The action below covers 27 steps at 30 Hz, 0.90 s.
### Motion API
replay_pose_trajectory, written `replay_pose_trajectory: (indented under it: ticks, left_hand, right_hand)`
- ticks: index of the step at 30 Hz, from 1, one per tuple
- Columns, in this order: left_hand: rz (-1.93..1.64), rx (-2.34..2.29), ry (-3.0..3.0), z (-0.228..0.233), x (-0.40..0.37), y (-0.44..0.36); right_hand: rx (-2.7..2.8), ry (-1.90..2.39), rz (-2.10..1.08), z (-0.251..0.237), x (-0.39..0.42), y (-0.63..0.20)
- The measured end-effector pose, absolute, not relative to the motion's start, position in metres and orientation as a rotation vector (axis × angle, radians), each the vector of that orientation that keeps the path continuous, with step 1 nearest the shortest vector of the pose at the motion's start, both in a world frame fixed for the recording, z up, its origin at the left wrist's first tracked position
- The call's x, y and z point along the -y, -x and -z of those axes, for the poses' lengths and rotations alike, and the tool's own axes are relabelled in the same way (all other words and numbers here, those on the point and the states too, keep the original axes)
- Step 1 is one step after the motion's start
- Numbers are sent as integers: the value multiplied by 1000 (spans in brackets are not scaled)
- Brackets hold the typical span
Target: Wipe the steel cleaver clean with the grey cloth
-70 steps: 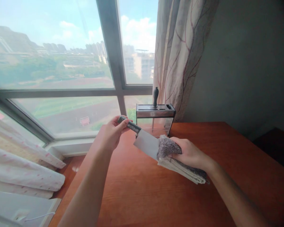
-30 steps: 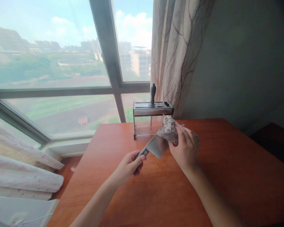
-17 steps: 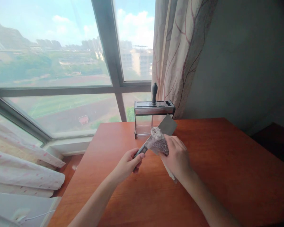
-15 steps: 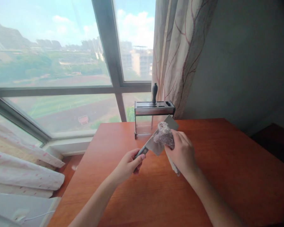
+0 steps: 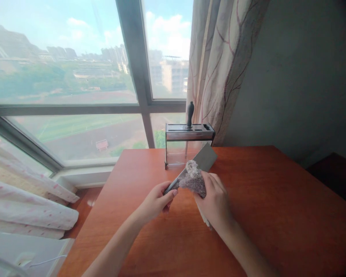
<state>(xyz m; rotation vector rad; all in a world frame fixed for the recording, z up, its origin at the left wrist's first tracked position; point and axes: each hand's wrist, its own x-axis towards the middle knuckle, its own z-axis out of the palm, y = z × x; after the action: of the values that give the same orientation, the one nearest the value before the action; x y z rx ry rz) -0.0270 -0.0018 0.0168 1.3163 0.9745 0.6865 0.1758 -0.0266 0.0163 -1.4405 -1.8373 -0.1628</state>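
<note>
Head view shows a reddish-brown wooden table (image 5: 276,200) under a wide window (image 5: 63,77), with a patterned curtain (image 5: 219,65) at its right. At the table's far edge stands a metal-topped knife block (image 5: 189,132) with clear sides and one dark handle (image 5: 190,111) sticking up from it. Above the tabletop, in front of the block, a cleaver (image 5: 205,158) is held up with its broad, flat grey blade slanting up and to the right. The right hand (image 5: 216,200) is closed on a fuzzy grey cloth (image 5: 193,179), pressing it against the blade near the handle end. The left hand (image 5: 156,201) is clenched around the cleaver's dark grip, lower left of the blade.
</note>
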Motion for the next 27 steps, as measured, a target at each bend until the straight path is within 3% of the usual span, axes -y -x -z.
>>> replay_pose_trajectory:
  ticks: [9, 18, 27]
  left_hand:
    - [-716, -933, -1299, -14, 2, 27]
    - [-736, -954, -1391, -13, 2, 27]
    - [-808, -1117, -1804, -13, 1, 27]
  right_hand:
    - [1959, 1377, 22, -26, 42, -176]
    - [1530, 1606, 307, -37, 5, -244]
    - [1028, 1583, -150, -35, 5, -291]
